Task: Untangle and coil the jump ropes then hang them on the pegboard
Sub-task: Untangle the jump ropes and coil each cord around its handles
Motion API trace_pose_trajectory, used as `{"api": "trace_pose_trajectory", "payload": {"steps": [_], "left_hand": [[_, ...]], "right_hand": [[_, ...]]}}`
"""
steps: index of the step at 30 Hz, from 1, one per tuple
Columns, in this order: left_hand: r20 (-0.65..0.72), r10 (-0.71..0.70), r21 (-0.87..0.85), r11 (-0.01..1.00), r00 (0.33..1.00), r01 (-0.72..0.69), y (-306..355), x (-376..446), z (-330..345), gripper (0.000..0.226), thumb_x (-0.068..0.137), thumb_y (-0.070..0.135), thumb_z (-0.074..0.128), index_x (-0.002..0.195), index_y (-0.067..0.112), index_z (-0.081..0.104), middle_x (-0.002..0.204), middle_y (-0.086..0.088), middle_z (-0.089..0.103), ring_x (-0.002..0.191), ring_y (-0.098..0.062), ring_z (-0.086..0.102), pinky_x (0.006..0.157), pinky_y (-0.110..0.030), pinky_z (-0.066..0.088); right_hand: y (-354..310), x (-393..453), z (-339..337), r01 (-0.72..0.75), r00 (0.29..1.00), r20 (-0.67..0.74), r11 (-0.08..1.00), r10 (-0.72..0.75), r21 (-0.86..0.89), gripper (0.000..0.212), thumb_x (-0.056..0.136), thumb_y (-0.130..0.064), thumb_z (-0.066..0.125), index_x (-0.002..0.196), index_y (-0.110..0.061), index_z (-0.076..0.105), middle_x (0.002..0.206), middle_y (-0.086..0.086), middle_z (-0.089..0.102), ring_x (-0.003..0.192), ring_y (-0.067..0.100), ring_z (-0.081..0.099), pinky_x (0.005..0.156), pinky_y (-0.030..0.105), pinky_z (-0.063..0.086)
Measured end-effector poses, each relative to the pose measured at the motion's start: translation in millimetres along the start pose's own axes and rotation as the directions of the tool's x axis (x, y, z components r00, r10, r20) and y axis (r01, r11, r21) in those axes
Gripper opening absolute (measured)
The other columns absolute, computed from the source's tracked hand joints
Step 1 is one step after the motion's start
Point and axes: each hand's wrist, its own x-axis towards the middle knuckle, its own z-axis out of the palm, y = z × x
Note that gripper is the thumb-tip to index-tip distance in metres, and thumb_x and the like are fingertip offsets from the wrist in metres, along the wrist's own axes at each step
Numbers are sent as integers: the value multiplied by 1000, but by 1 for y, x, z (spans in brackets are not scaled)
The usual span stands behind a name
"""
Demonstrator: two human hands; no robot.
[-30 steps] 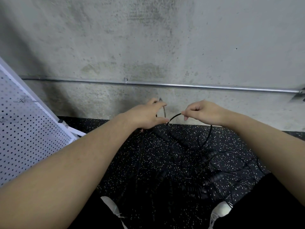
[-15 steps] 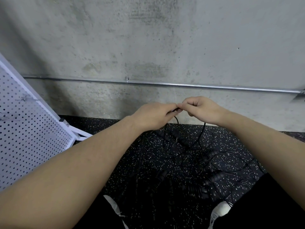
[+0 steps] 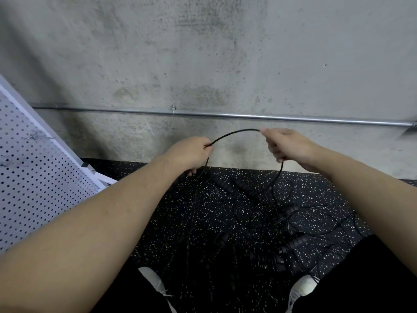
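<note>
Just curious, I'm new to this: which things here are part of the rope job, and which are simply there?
Part of the job:
black rope held by left hand and right hand
tangled jump ropes
white pegboard

Simply there:
metal pipe
concrete wall
speckled floor

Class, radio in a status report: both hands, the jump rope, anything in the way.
Left hand and right hand each pinch one black rope, arched between them. Rest of ropes tangled on floor. Pegboard left, nothing hung.
</note>
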Motion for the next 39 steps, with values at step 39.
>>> {"api": "trace_pose_trajectory", "payload": {"steps": [39], "left_hand": [[-223, 214, 151, 972, 951, -183, 2, 13, 4, 42, 101, 61, 46, 136, 43, 58, 140, 10, 51, 91, -6, 54, 76, -28, 46]], "right_hand": [[-19, -4, 16, 113, 987, -98, 985, -127, -133, 32, 96, -47, 61, 78, -23, 73, 63, 4, 41, 53, 17, 33, 52, 25, 28]]}}
